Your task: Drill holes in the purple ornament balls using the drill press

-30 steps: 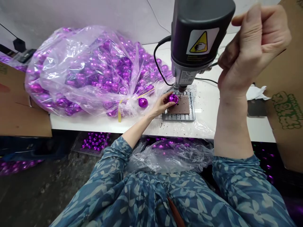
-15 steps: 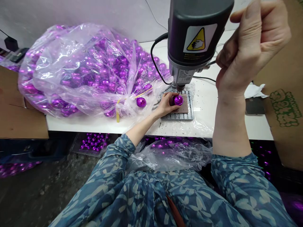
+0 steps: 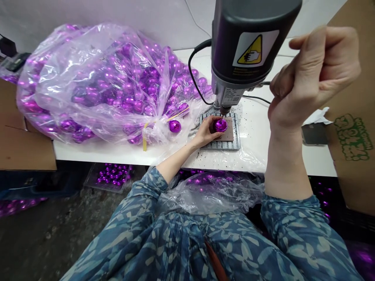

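**Purple ball held under the drill bit**

The faceted purple ball sits on a brown board above the bench, clasped by the left hand's grip. It looks round, its long axis hard to tell; its top faces the drill bit, which points down onto it, contact too small to judge. The right hand's grip is clenched around the drill's lever.

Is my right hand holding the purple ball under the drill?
No, your left hand holds the purple ball; your right hand is beside the drill.
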The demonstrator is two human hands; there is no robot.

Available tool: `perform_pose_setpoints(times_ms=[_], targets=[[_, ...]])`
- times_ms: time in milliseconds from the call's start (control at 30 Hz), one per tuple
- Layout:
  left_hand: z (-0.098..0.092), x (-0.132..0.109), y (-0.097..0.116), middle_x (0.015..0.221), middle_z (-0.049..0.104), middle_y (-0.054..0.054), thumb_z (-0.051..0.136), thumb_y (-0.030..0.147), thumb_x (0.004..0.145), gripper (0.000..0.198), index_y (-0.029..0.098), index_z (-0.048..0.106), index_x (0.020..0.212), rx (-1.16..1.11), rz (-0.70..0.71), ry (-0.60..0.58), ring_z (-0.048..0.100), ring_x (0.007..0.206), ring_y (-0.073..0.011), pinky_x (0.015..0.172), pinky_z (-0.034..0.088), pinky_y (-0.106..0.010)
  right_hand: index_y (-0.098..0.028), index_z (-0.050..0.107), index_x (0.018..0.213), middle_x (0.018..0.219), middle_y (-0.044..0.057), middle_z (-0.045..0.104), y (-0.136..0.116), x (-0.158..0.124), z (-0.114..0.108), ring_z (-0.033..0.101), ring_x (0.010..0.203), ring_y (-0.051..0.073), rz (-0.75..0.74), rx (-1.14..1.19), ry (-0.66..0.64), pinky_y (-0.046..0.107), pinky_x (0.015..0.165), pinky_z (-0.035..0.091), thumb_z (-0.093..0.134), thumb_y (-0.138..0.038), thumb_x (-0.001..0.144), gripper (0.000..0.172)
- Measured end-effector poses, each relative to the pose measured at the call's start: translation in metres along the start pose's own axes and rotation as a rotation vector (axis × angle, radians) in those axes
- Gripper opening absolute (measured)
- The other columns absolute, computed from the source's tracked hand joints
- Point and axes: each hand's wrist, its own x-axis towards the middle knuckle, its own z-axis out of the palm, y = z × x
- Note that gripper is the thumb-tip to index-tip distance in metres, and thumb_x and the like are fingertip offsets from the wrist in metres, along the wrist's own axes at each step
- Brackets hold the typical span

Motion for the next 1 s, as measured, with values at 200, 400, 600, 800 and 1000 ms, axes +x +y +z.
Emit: perform_pose_setpoints(times_ms=[200,400,600,800,1000], targets=[[-0.001,0.0,0.0,0.14,0.07,-0.015,0.096,0.061,0.079,0.078,0.021,0.066,0.138,0.021,0.009,-0.005,0.065,0.139,-0.0382,0.128,0.049,-0.063,-0.015,0.064,0.085,0.064,-0.009,0.051,0.007,-0.02,-0.014,0.032,0.039,-0.006,-0.064,0.009,-0.005,0.015,0.043,0.016,0.071,-0.056,0.096,0.044],[-0.002,0.0,0.0,0.139,0.07,-0.014,0.095,0.06,0.081,0.074,0.023,0.066,0.138,0.03,0.017,-0.011,0.067,0.137,-0.036,0.127,0.05,-0.06,-0.021,0.061,0.083,0.057,-0.007,0.032,0.01,-0.031,-0.014,0.022,0.039,0.0,-0.069,-0.14,0.089,0.026,0.045,0.017,0.064,-0.069,0.097,0.051],[-0.002,-0.001,0.0,0.138,0.07,-0.014,0.096,0.058,0.081,0.073,0.023,0.066,0.138,0.018,0.013,-0.001,0.065,0.138,-0.0366,0.129,0.046,-0.062,-0.025,0.063,0.085,0.052,-0.007,0.01,0.02,-0.043,-0.021,0.015,0.038,0.004,-0.148,-0.098,0.091,0.027,0.046,0.017,0.06,-0.065,0.101,0.043],[-0.002,-0.002,0.004,0.138,0.069,-0.014,0.094,0.063,0.081,0.076,0.022,0.066,0.137,0.015,0.014,-0.013,0.066,0.136,-0.0362,0.126,0.049,-0.059,-0.025,0.061,0.082,0.048,-0.008,0.009,0.042,-0.05,-0.031,0.006,0.036,0.003,-0.225,-0.068,0.114,0.027,0.044,0.012,0.054,-0.061,0.104,0.043],[-0.001,-0.004,0.007,0.141,0.068,-0.015,0.095,0.066,0.079,0.078,0.023,0.066,0.138,0.006,-0.007,0.001,0.065,0.139,-0.0372,0.127,0.049,-0.06,-0.024,0.058,0.079,0.045,-0.009,0.013,0.039,-0.057,-0.033,0.009,0.034,0.003,-0.218,-0.102,0.101,0.027,0.042,0.016,0.059,-0.072,0.099,0.052]])
